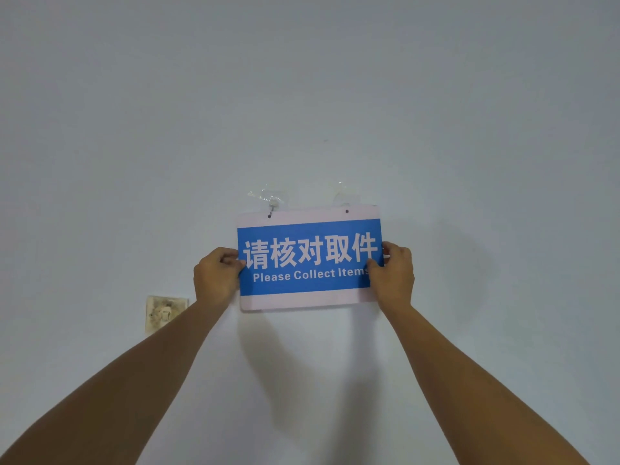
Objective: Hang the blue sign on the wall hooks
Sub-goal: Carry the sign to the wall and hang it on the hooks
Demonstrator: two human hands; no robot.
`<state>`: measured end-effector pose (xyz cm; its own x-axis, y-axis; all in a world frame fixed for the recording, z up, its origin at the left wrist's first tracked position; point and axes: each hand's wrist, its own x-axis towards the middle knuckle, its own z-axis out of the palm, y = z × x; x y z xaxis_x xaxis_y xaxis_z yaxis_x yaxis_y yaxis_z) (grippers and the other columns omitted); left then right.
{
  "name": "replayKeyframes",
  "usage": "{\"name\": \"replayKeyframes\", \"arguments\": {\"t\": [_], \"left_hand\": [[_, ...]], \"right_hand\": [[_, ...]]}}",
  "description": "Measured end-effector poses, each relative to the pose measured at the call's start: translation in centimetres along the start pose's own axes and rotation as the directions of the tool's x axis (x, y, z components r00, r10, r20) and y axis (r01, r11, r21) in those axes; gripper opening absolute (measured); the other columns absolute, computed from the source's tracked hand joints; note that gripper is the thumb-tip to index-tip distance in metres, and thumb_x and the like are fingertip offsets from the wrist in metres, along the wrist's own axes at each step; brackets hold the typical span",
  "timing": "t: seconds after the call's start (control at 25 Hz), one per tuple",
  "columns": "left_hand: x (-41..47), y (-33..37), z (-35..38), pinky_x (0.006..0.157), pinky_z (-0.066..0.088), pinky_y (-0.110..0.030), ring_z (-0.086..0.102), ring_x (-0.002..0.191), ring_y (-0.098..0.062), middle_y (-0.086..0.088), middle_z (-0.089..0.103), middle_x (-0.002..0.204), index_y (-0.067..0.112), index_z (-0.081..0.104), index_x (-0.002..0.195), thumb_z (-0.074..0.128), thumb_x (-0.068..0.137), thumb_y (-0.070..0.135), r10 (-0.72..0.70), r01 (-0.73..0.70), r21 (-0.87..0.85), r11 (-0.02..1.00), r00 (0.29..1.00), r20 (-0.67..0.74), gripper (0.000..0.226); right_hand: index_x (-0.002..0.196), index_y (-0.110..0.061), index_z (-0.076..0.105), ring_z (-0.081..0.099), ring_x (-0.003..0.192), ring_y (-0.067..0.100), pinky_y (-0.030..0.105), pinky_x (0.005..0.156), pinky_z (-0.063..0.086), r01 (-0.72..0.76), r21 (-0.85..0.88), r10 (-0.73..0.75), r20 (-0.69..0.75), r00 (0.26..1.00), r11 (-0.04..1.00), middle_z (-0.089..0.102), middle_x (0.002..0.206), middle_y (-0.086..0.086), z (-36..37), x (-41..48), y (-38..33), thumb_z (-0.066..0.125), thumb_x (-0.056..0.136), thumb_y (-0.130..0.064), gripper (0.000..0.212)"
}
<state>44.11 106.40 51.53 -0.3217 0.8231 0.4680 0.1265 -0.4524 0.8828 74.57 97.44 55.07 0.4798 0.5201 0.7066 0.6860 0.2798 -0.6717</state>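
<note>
Head view shows a person facing a pale wall with both bare arms raised. The sign, a white-edged board with a blue panel bearing white Chinese characters and the words "Please Collect Items", is held flat against or just off the wall at the centre of the picture, tilted slightly so its right end sits a little higher. The left hand pinches the sign's left edge, thumb on the front face and fingers curled behind; the right hand grips the right edge the same way, its thumb covering the end of the English text. Two clear hooks are stuck on the wall just above the sign's top edge. The left hook meets the small hole near the top left corner. The right hook sits just above the right hole; whether it passes through cannot be told. A stained switch plate is on the wall below and left of the sign, beside the left forearm.
</note>
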Motion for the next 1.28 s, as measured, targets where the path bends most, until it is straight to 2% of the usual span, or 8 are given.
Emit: {"name": "replayKeyframes", "arguments": {"t": [0.44,0.72,0.92,1.08,1.2,1.28], "left_hand": [[0.1,-0.1,-0.2,0.081,0.062,-0.054,0.074,0.088,-0.029,-0.004,0.076,0.094,0.017,0.073,0.101,0.073,0.090,0.015,0.007,-0.008,-0.011,1.000,0.998,-0.055,0.011],[-0.7,0.4,0.2,0.085,0.061,-0.052,0.071,0.094,-0.027,-0.008,0.076,0.104,0.012,0.074,0.108,0.071,0.092,0.016,0.036,-0.032,0.051,0.998,0.996,-0.085,0.017],[-0.9,0.7,-0.4,0.086,0.060,-0.045,0.070,0.098,-0.026,-0.009,0.075,0.111,0.011,0.073,0.114,0.068,0.095,0.017,0.068,-0.061,0.075,0.995,0.992,-0.102,0.021],[-1.9,0.7,0.1,0.086,0.049,-0.034,0.065,0.100,-0.027,-0.014,0.070,0.117,0.005,0.069,0.124,0.064,0.096,0.011,0.190,-0.167,0.246,0.955,0.979,-0.071,0.028],[-2.6,0.6,0.6,0.089,0.049,-0.036,0.064,0.109,-0.032,-0.016,0.062,0.125,0.005,0.059,0.133,0.061,0.097,0.011,0.212,-0.204,0.338,0.919,0.977,0.016,0.037],[-3.0,0.5,0.9,0.093,0.051,-0.040,0.062,0.112,-0.031,-0.016,0.054,0.131,0.005,0.052,0.135,0.060,0.097,0.014,0.232,-0.246,0.396,0.885,0.969,0.085,0.040]], "right_hand": [[0.126,-0.010,0.057,0.063,0.105,0.022,0.034,0.085,0.053,-0.023,0.018,0.023,0.035,0.999,1.000,0.056,0.126,0.007,0.5,0.3,0.3,0.068,0.089,-0.013,0.038],[0.125,-0.011,0.056,0.063,0.104,0.022,0.038,0.087,0.056,-0.050,0.005,0.049,0.066,0.997,0.999,0.055,0.126,0.007,0.8,-0.8,2.1,0.069,0.090,-0.016,0.037],[0.127,-0.010,0.054,0.062,0.108,0.023,0.036,0.089,0.053,-0.032,-0.042,0.035,0.069,0.997,0.999,0.054,0.126,0.009,1.9,-1.4,1.8,0.069,0.090,-0.015,0.040],[0.124,-0.009,0.054,0.062,0.102,0.025,0.029,0.079,0.049,0.002,-0.072,0.005,0.090,0.996,0.997,0.052,0.121,0.010,2.8,-2.5,1.8,0.066,0.089,-0.012,0.037],[0.126,-0.010,0.050,0.062,0.100,0.025,0.029,0.075,0.048,0.008,-0.099,0.005,0.133,0.991,0.995,0.049,0.121,0.009,3.0,-2.9,1.8,0.066,0.088,-0.013,0.041],[0.132,-0.011,0.045,0.062,0.105,0.026,0.032,0.077,0.053,0.014,-0.144,0.009,0.161,0.987,0.990,0.047,0.127,0.008,3.1,-3.2,1.8,0.064,0.088,-0.016,0.048]]}}
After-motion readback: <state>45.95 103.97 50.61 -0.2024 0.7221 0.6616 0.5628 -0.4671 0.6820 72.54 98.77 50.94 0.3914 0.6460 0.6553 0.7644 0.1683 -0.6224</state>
